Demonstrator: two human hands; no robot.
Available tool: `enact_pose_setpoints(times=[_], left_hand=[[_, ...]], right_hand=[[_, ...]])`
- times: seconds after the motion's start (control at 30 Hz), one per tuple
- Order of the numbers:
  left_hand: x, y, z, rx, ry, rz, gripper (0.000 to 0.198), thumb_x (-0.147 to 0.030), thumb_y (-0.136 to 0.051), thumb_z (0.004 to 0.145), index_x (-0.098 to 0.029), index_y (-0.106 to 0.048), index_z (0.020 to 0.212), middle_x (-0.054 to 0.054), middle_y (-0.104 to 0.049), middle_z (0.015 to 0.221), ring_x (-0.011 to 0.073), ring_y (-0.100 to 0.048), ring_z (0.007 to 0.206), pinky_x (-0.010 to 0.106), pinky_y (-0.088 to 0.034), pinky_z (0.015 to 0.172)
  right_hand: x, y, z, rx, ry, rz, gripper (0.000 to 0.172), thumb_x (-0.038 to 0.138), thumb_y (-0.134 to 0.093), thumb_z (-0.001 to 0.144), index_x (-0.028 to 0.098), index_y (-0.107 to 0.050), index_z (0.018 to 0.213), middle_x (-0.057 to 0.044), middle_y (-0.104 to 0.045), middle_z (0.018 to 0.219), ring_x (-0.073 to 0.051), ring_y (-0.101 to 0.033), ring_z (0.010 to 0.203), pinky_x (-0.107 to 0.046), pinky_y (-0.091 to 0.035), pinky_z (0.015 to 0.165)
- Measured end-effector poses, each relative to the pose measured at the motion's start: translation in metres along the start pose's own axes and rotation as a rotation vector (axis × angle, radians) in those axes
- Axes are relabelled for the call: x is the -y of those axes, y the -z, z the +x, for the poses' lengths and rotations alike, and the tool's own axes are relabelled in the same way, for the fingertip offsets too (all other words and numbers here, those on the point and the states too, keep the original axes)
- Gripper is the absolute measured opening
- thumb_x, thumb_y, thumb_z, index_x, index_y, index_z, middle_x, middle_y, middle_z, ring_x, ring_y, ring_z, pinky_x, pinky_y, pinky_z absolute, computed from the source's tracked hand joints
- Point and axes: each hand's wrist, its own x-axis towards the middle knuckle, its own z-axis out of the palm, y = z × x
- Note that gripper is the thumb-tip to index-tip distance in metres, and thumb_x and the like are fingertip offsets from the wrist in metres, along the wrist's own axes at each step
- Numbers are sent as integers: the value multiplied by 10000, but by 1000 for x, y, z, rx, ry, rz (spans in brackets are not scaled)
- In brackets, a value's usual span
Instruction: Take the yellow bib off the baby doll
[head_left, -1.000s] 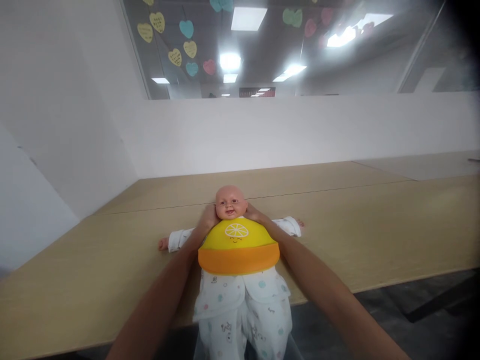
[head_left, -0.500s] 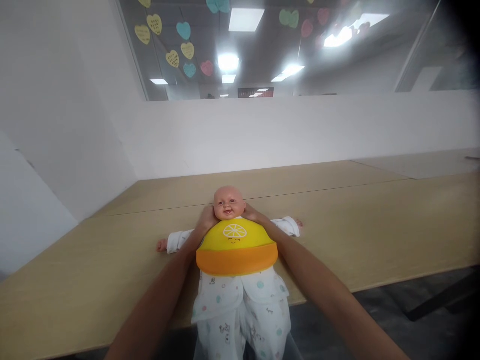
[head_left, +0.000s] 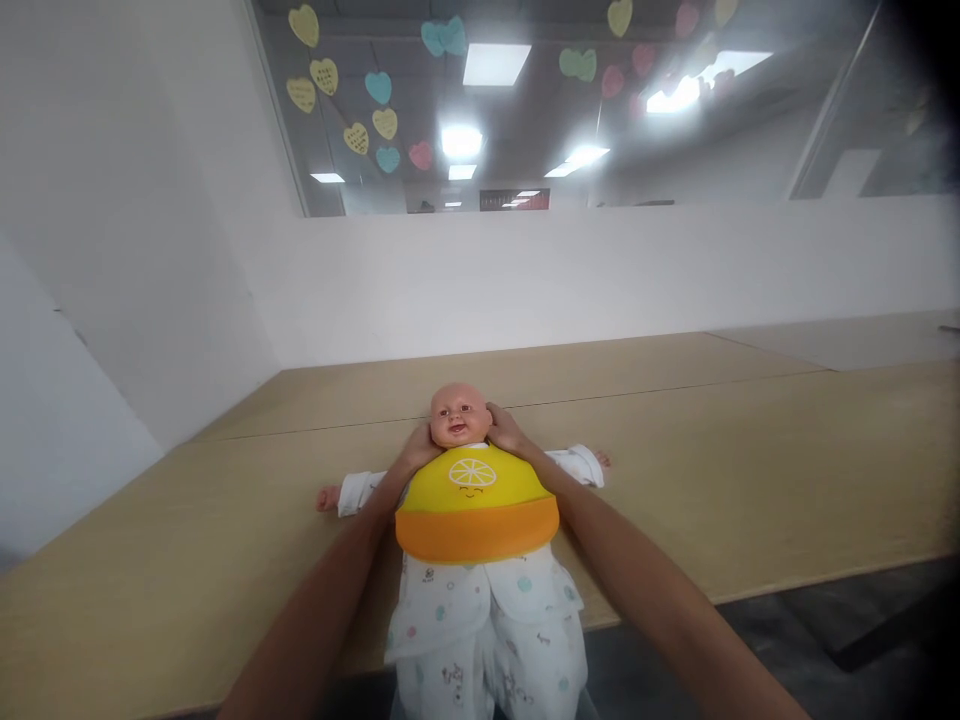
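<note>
A baby doll [head_left: 457,413] in white printed pyjamas lies on its back on the wooden table [head_left: 750,450], arms spread, legs hanging over the near edge. A yellow and orange bib [head_left: 475,502] with a lemon-slice face covers its chest. My left hand [head_left: 420,449] is at the left side of the doll's neck and my right hand [head_left: 504,430] at the right side, by the bib's upper corners. The fingertips go behind the neck and are hidden, so what they grip cannot be seen.
A white partition wall [head_left: 600,270] runs along the table's far edge, with glass above it carrying paper hearts [head_left: 375,85]. A white wall closes the left side. Dark floor shows below the table's near edge at the right.
The view has shifted slightly, so the doll sits a little lower in frame. My right hand has risen closer to the doll's cheek; my left hand stays at the neck.
</note>
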Motion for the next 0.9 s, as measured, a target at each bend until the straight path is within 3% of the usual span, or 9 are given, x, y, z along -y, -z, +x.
enact_pose_setpoints(times=[0.17,0.3,0.5,0.7,0.8,0.9], left_hand=[[-8,-3,-1,27,-31,-126,587,-405,-910,690,-79,-801,1166,238,-755,1355,406,-699,1307,507,-571,1147],[-22,5,-11,70,-34,-168,590,-288,-914,663,-97,-786,1206,210,-772,1332,393,-704,1311,477,-589,1134],[-22,11,-16,86,19,-219,604,-132,-752,628,-106,-773,1231,174,-768,1362,377,-700,1319,450,-595,1108],[-11,11,-10,113,1,-226,495,-168,-706,613,-112,-809,1093,165,-811,1247,384,-741,1203,432,-612,1013],[-12,13,-10,109,-25,-162,456,-237,-762,650,-136,-818,1091,148,-822,1208,369,-750,1152,414,-621,968],[-16,12,-14,125,0,-116,479,-322,-792,684,-121,-822,1118,172,-819,1210,368,-760,1124,417,-623,947]], right_hand=[[-13,-3,7,-77,-65,54,331,244,-560,794,197,-546,1122,-65,-721,1053,-189,-656,927,-276,-518,815],[-17,0,8,-172,-74,45,262,303,-598,784,213,-529,1020,-54,-687,1053,-191,-625,966,-269,-481,828],[-12,7,7,-240,-126,61,195,294,-497,750,222,-507,931,6,-608,830,-175,-570,808,-269,-433,760],[9,36,-17,-89,18,57,183,259,-464,750,181,-623,795,-47,-695,873,-178,-654,872,-283,-482,832],[26,48,-51,42,18,-12,285,365,-518,852,170,-717,913,-85,-752,993,-214,-686,932,-315,-511,842],[44,50,-85,109,59,-131,431,557,-655,893,192,-759,1097,-103,-766,1199,-269,-699,1094,-383,-525,979]])
